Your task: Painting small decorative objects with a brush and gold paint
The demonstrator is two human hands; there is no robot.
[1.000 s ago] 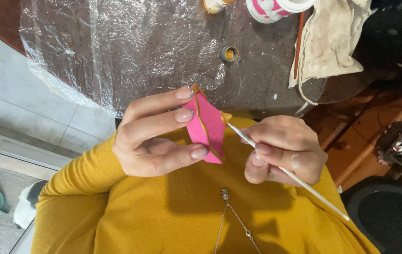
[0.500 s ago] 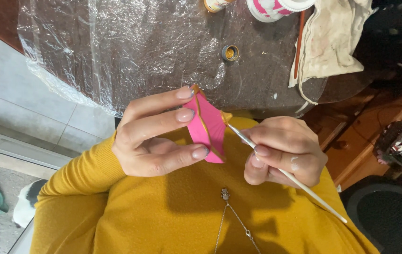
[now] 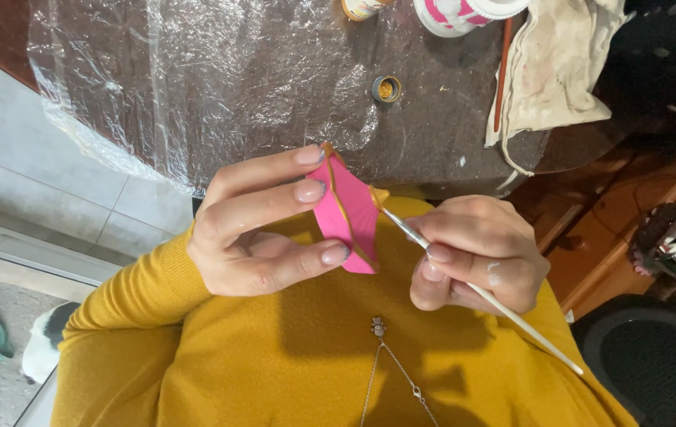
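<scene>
My left hand (image 3: pixel 255 225) pinches a small pink piece (image 3: pixel 347 213) with gold-painted edges, fingers on one face and thumb below. My right hand (image 3: pixel 476 253) grips a thin white paintbrush (image 3: pixel 480 291) like a pen, and its gold-loaded tip touches the pink piece's right corner. Both hands are held close to my chest, over a mustard-yellow sweater (image 3: pixel 290 356), just in front of the table edge.
A dark table (image 3: pixel 448 119) covered with crinkled clear plastic film (image 3: pixel 195 79) lies ahead. On it sit a small open pot of gold paint (image 3: pixel 386 88), a pink-and-white cup (image 3: pixel 464 14), a stained cloth (image 3: pixel 555 67) and a brown stick (image 3: pixel 501 75). Tiled floor shows at left.
Almost nothing differs. The pink piece and the brush tip stay in contact at the corner, with only a slight shift of the brush handle.
</scene>
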